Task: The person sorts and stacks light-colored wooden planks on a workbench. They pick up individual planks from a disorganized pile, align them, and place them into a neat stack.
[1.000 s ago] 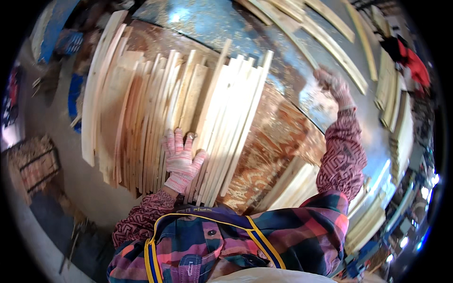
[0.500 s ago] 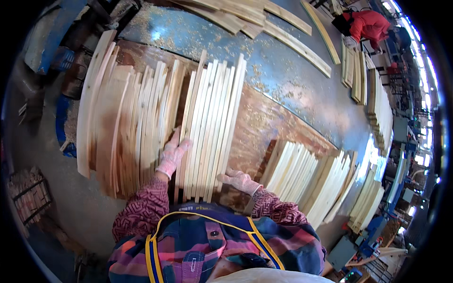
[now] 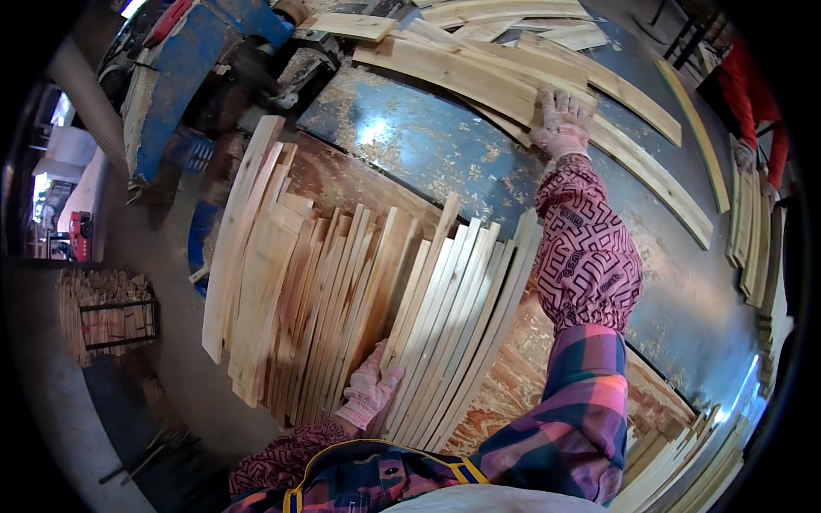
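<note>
My left hand (image 3: 372, 395), in a pinkish-white knit glove, rests at the near end of a row of pale wooden slats standing on edge (image 3: 449, 321). Its fingers are apart and touch the leftmost slat, beside a browner row of boards (image 3: 329, 312). Stretched far out, my right hand (image 3: 563, 126) wears a similar glove and lies flat, fingers spread, on the right end of a wide plank (image 3: 462, 75). That plank lies among loose planks on the blue metal table. The underside of the right hand is hidden.
Wood chips dot the blue table (image 3: 376, 128). Blue machinery (image 3: 180, 85) stands at the far left, a rack of wood pieces (image 3: 107, 316) at the left. At the right edge a person in red (image 3: 753, 94) bends over stacked boards (image 3: 748, 231). More slats (image 3: 680, 466) stand near right.
My right hand has gone from beside the near end of the slats to the far planks. My left hand stays at the slats, nearer their close end. The view has shifted.
</note>
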`<state>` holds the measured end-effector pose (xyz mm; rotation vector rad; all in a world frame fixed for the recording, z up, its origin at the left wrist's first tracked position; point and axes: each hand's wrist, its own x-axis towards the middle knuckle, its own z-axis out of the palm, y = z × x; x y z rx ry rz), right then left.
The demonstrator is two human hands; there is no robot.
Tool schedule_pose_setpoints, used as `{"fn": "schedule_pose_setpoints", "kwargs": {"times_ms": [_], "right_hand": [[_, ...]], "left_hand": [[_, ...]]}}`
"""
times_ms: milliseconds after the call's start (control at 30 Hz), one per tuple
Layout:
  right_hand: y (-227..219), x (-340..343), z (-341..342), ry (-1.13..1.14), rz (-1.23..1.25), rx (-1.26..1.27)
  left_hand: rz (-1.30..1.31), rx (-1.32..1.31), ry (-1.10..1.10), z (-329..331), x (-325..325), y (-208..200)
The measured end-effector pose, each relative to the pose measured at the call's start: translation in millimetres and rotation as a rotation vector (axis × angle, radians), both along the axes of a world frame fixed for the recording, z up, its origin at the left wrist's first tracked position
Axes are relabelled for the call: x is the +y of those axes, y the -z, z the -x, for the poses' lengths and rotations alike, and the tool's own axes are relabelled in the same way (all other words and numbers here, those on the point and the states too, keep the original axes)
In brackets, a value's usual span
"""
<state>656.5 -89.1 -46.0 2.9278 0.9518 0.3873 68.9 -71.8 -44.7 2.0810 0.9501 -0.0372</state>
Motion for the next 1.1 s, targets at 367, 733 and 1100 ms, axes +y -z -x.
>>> {"fn": "schedule_pose_setpoints", "kwargs": {"times_ms": [367,733,1100], "right_hand": [[-43,-278,137,0.539,-1.246,1.495],[-53,-320,486,0.367,-1.016,2.159],[16,-285,455,0.427,-0.48,1.794]], "left_hand": [[0.174,0.27,-0.078,-30,-1,-17],[0.181,0.12,0.004,-2,4,29],[0.434,-0.046,-0.097,3,8,28]]}}
